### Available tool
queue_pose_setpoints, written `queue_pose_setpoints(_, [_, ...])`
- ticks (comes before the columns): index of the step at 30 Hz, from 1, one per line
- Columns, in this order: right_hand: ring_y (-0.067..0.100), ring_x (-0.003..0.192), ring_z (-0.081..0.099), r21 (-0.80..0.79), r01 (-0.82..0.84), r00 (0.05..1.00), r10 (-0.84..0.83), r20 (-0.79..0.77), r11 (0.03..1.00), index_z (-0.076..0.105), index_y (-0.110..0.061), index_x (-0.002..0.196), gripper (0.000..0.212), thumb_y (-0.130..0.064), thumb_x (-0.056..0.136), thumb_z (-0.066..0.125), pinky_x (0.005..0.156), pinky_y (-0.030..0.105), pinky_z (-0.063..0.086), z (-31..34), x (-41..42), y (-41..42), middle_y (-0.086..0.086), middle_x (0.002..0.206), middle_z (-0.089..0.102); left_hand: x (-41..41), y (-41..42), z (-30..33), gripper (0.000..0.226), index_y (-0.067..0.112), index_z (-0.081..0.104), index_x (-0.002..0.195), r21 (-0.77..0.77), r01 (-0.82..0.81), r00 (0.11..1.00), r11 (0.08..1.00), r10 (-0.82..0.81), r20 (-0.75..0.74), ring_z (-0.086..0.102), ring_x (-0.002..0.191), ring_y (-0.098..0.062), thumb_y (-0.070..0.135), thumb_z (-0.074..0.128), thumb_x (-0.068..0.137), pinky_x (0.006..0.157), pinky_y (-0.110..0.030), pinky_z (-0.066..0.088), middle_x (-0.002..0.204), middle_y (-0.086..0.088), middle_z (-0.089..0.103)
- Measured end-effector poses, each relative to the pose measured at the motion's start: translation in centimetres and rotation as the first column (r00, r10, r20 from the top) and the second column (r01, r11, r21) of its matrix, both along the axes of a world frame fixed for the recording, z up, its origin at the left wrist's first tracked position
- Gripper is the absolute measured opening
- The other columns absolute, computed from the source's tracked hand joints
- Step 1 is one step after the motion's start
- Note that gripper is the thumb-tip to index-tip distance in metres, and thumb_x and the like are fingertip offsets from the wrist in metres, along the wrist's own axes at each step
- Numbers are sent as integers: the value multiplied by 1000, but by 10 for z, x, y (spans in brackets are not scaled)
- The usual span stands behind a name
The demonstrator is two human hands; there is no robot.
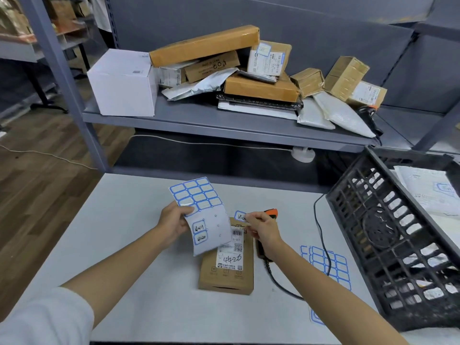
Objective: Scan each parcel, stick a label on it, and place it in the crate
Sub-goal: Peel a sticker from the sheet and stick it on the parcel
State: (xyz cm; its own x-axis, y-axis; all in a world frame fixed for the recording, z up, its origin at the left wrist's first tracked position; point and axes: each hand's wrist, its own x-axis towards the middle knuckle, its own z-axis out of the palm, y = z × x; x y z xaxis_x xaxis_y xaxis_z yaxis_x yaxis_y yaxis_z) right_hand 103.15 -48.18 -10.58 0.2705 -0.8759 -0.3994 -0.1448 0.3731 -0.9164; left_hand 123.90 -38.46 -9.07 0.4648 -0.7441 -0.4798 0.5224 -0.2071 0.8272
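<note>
The labelling step is in hand. The left hand (174, 221) grips a curling white sheet of blue-bordered adhesive labels (201, 212) by its left edge, thumb on top, holding it raised above the pale grey bench (139, 282); the upper part of the sheet carries blank labels, while lower down two handwritten ones remain beside bare backing. The right hand (261, 229) pinches one small blue-bordered label with handwriting (240, 216) between thumb and fingertips, lifted clear of the sheet and hovering just above the far end of the flat brown cardboard parcel (227, 265). That parcel lies on the bench between the two forearms, with a white printed shipping slip bearing a barcode and handwritten digits facing up; the sheet's lower corner overhangs its far left part. An orange-and-black handheld barcode scanner (270, 215) lies just beyond the right hand, its black cable trailing across the bench over a second sheet of blue-bordered labels (328, 266). By my reading the parcel is probably already scanned, though nothing here proves it. The next move calls for lowering the pinched label flat onto a bare patch of cardboard without covering the barcode, pressing it down, then carrying the parcel right into the black plastic lattice crate (388, 245), where pale mailers already lie. More parcels wait heaped on the grey metal shelf (199, 120) behind.
</note>
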Motion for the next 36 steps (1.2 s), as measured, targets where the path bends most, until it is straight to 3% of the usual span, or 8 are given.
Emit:
queue_pose_setpoints(3, [21, 70, 51, 5, -51, 994, 52, -95, 999, 60, -6, 89, 9, -12, 88, 67, 65, 30, 43, -10, -10, 3, 13, 83, 61, 12, 5, 4, 30, 10, 56, 115, -7, -53, 998, 999, 52, -17, 64, 78, -24, -3, 50, 89, 67, -35, 53, 109, -14, 64])
queue_pose_setpoints(8, [8, 43, 42, 42, -95, 971, 102, -218, 995, 50, -10, 77, 20, -5, 89, 64, 37, 16, 32, -29, -19, 6, 7, 66, 54, 20, 13, 0, 31, 10, 56, 119, 39, -95, 995, 995, 96, -15, 62, 75, -22, 0, 50, 90, 64, -34, 51, 106, -13, 63])
queue_pose_setpoints(14, [17, 58, 50, 62, -172, 932, 182, -313, 983, 48, -9, 76, 23, -1, 86, 67, 53, 22, 43, -44, -14, 8, 9, 73, 57, 23, 20, -5, 25, 13, 57, 112, 82, -87, 996, 993, 87, -5, 63, 75, -24, 2, 50, 90, 63, -34, 52, 101, -11, 65])
queue_pose_setpoints(18, [15, 58, 52, 62, -208, 892, 216, -397, 976, 48, -10, 74, 25, -2, 84, 70, 54, 21, 46, -53, -13, 6, 8, 72, 60, 24, 20, -7, 25, 13, 57, 112, 84, -70, 998, 994, 70, 6, 64, 78, -24, 3, 50, 91, 64, -35, 52, 102, -11, 66])
queue_pose_setpoints(26, [14, 80, 64, -103, -369, 760, 236, -606, 924, 41, -17, 71, 32, -11, 83, 70, 62, 21, 51, -67, -7, 6, -5, 80, 63, 24, 19, -10, 24, 15, 58, 110, 88, -49, 999, 995, 48, 20, 64, 78, -22, 2, 51, 91, 63, -33, 52, 99, -9, 67])
queue_pose_setpoints(31, [15, 91, 56, -237, -553, 568, 154, -808, 799, 50, -19, 96, 18, -32, 89, 61, 76, 31, 51, -71, -12, 15, -1, 99, 52, 24, 17, -11, 26, 14, 58, 113, 89, -48, 999, 995, 47, 22, 64, 79, -23, 2, 51, 91, 65, -34, 53, 104, -10, 66])
queue_pose_setpoints(33, [17, 103, 51, -296, -590, 563, 120, -818, 751, 46, -19, 117, 33, -32, 90, 59, 86, 32, 49, -74, -15, 20, 0, 110, 50, 23, 17, -12, 25, 14, 59, 111, 85, -42, 999, 996, 40, 22, 64, 79, -22, 2, 51, 91, 63, -33, 52, 103, -10, 66])
queue_pose_setpoints(36, [17, 109, 49, -383, -671, 542, 67, -838, 635, 47, -20, 127, 35, -29, 94, 54, 90, 29, 45, -76, -24, 22, -1, 118, 52, 21, 17, -13, 25, 15, 59, 111, 80, -35, 999, 996, 33, 25, 64, 79, -21, 2, 51, 91, 62, -32, 52, 102, -9, 67])
